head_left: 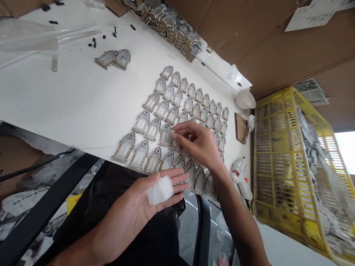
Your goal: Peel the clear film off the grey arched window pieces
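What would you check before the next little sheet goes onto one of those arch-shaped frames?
1. Spare sheets ready on the open left hand: ok.
2. Right hand pinching one sheet by its fingertips: ok.
3. Sheet lined up with the frame under it: cannot tell.
4. Frames in tidy rows on the white table: ok.
5. Glue gun within reach by the right wrist: ok.
6. Glue on that frame: cannot tell.

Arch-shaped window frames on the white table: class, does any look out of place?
Yes. Two window frames lie apart at the far left, overlapping and askew, away from the neat grid of frames. Small black bits are scattered near them.
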Demonstrator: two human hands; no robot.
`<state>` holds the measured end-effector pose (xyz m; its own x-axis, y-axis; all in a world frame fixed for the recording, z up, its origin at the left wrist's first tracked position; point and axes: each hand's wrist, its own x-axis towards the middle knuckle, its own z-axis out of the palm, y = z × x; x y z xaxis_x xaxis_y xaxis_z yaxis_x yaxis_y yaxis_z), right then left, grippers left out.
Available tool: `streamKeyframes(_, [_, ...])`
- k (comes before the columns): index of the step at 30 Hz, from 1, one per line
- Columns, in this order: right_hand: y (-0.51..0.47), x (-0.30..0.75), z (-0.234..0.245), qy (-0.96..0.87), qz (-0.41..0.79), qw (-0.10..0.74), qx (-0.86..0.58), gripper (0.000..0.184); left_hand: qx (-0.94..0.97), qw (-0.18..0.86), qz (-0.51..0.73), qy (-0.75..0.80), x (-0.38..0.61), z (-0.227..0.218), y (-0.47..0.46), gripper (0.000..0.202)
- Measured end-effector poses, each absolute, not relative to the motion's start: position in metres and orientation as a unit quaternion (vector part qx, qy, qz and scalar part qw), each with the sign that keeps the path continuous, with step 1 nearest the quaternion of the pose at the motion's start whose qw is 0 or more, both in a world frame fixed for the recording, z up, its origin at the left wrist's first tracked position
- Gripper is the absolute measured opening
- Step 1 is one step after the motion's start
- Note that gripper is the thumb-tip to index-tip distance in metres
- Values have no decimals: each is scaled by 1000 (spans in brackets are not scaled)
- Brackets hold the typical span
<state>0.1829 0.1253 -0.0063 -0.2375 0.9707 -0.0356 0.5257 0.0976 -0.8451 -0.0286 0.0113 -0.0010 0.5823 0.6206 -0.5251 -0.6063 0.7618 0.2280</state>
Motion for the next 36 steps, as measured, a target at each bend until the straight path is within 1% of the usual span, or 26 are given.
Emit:
streamKeyframes(6, [130, 181, -9, -673, 407, 285, -548, 20, 15, 891, 348, 291, -28, -1, 10, 48])
streamKeyframes(16, [134, 181, -7, -692, 403, 253, -542, 19, 13, 888, 352, 297, -28, 0, 13, 47])
streamKeyframes(26, [135, 184, -9, -699, 401, 254, -535, 22, 10, 888, 346, 303, -26, 2, 13, 46])
streamKeyframes(32, [117, 186, 16, -717, 359, 259, -538, 20, -1, 882, 354, 310, -27, -2, 13, 44])
streamKeyframes(34, [105, 185, 29, -740, 371, 237, -508, 22, -12, 876, 367, 312, -27, -4, 13, 39])
streamKeyframes(36, [94, 183, 39, -774, 388, 198, -459, 27, -24, 871, 382, 309, -28, -5, 14, 35])
